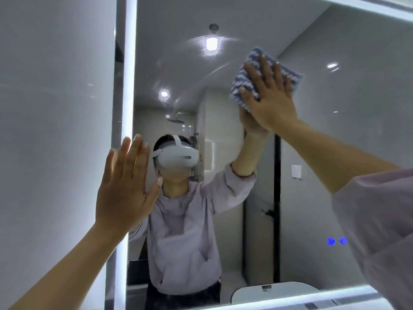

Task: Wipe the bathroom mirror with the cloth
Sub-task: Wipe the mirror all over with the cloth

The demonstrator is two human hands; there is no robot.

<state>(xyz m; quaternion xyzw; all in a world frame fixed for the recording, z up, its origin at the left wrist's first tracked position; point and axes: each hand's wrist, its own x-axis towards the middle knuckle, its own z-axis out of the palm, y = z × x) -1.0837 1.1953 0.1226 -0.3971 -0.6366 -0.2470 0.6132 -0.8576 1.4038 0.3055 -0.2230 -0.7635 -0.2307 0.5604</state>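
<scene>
1. Mirror [312, 153]: large, fixed to the wall, fills centre and right of frame. Lit strip [129, 86] runs down its left edge; similar bright bands along top right and bottom edges.
2. Cloth [252, 70]: blue-and-white wavy stripes, folded to a rough square, upper right of centre. Pressed flat on the glass.
3. Right hand [271, 97]: palm flat over the cloth, fingers spread and extended, thumb out to the left. Not clutching; pinning the cloth against the mirror with the open palm. Forearm runs down to the right into a pale lilac sleeve [380, 231] at the right edge.
4. Left hand [125, 189]: lower left of centre, open, fingers straight and close together, thumb apart. Holds nothing. Lies over the mirror's lit left edge; whether it touches the glass, cannot tell.
5. Reflection, centre: person in a lilac top wearing a white headset [178, 157], raised arm meeting the real hand at the cloth.
6. Also reflected: ceiling lamp [211, 43] top centre, shower head [176, 120] behind, black vertical frame [277, 198] right of centre, white wall switch [296, 171].
7. Two small blue glowing icons [337, 240] on the glass, lower right.
8. Wiping streaks show as faint arcs on the upper glass near the lamp.
9. Plain grey wall [55, 108] fills the left of frame.
</scene>
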